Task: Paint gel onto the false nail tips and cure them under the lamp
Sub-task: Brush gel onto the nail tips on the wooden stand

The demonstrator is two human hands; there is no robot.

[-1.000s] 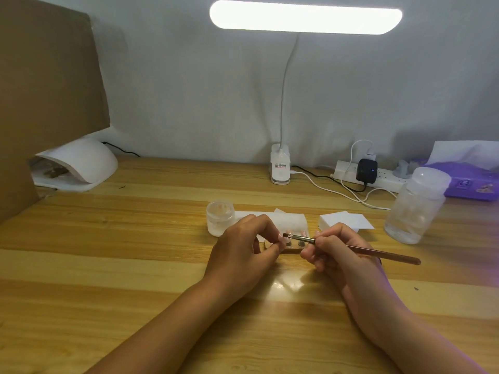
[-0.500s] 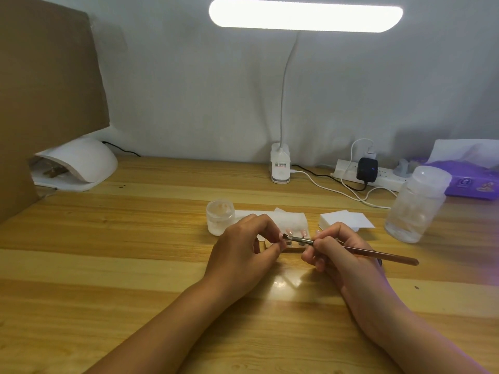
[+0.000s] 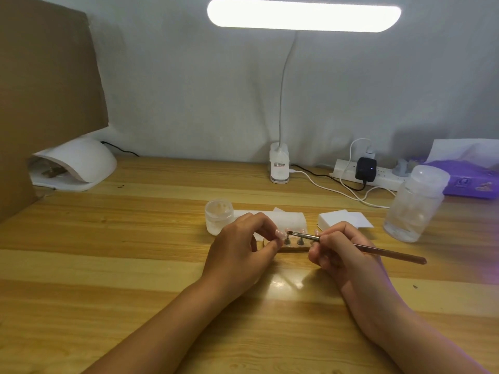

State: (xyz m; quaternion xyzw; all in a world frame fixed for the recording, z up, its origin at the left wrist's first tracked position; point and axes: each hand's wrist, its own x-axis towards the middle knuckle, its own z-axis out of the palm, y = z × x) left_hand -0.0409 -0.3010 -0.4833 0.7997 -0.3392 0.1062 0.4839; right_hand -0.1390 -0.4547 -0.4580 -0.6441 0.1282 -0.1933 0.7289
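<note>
Pale pink nail tip [image 3: 279, 234] raised just above the stand holder [image 3: 293, 243], middle of the desk [image 3: 121, 265]. Brush [image 3: 378, 251] bristles just beside it, brown handle slanting right. Clear gel jar [image 3: 219, 216] behind-left. White dome lamp [image 3: 78, 163] at far left corner.

Place: a home-style nail desk against a white wall [image 3: 189, 90].
Surface: striped wooden tabletop [image 3: 108, 265].
Lighting: clip-on desk lamp [image 3: 303, 14].
Trade signs: white curing lamp [image 3: 81, 160], gel jar [image 3: 218, 217].
Household bits: power strip [image 3: 386, 178], tissue pack [image 3: 472, 184].
</note>
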